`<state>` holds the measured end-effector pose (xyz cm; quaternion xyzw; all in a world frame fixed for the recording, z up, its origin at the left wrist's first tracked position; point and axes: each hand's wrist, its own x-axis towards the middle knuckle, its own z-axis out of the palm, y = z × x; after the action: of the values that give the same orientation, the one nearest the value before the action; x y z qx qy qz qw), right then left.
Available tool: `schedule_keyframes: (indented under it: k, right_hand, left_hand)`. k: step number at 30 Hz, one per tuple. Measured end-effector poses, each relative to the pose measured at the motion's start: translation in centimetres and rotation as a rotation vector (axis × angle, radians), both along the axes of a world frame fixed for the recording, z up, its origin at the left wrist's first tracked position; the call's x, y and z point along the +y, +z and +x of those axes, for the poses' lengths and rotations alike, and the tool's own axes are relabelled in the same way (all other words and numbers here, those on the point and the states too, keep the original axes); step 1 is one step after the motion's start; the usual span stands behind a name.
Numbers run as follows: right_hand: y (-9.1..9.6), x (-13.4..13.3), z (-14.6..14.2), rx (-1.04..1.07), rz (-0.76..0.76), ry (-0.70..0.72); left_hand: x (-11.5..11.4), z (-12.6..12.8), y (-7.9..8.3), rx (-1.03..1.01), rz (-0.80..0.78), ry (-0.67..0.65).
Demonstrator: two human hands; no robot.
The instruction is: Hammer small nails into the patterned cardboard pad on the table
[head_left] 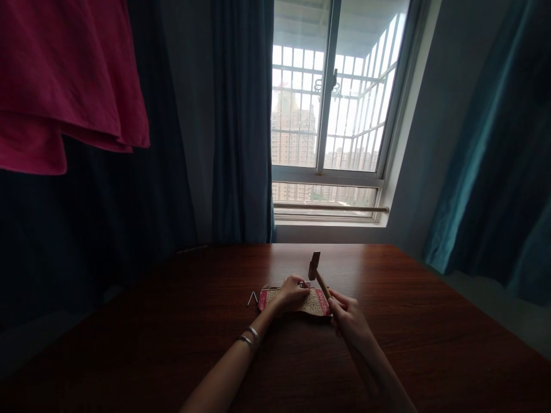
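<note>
Pink and cream, the patterned piece [317,304] lies on the desk [224,350] at twelve o'clock from the person. Left hand [293,291], resting on the piece, appears closed on a small toothed part [305,284]; its exact seating is too small to verify. Right hand [349,314], at four o'clock of the piece, is clamped on the handle of a hammer [319,278], its head raised at one o'clock from the toothed part. Both hands are apart from each other. A V-shaped metal item [252,297] lies at nine o'clock, just beside the piece.

Assessment: striking is judged the step in hand. Recommended: hold the toothed part upright and steady, keep the left grip low and clear of the hammer face, press flat the piece's curved six o'clock edge, and deliver short, square taps.
</note>
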<state>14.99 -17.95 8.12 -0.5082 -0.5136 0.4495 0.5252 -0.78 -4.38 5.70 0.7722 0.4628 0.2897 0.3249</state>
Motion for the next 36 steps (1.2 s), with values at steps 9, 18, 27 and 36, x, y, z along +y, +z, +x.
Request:
schedule_keyframes:
  k: [9, 18, 27, 36]
  right_hand:
    - [-0.2, -0.5, 0.2, -0.005, -0.013, 0.008]
    - [-0.2, -0.3, 0.1, -0.044, -0.012, -0.011]
    - [-0.6, -0.2, 0.0, -0.069, 0.012, -0.019]
    - [-1.1, -0.2, 2.3, -0.105, 0.006, -0.134]
  left_hand:
    - [0.2, 0.0, -0.5, 0.017, 0.05, 0.002]
    - [0.2, 0.0, -0.2, -0.006, 0.021, -0.006]
    - [1.4, 0.1, -1.7, 0.019, 0.043, -0.008]
    - [2.4, -0.5, -2.2, 0.031, 0.035, -0.109]
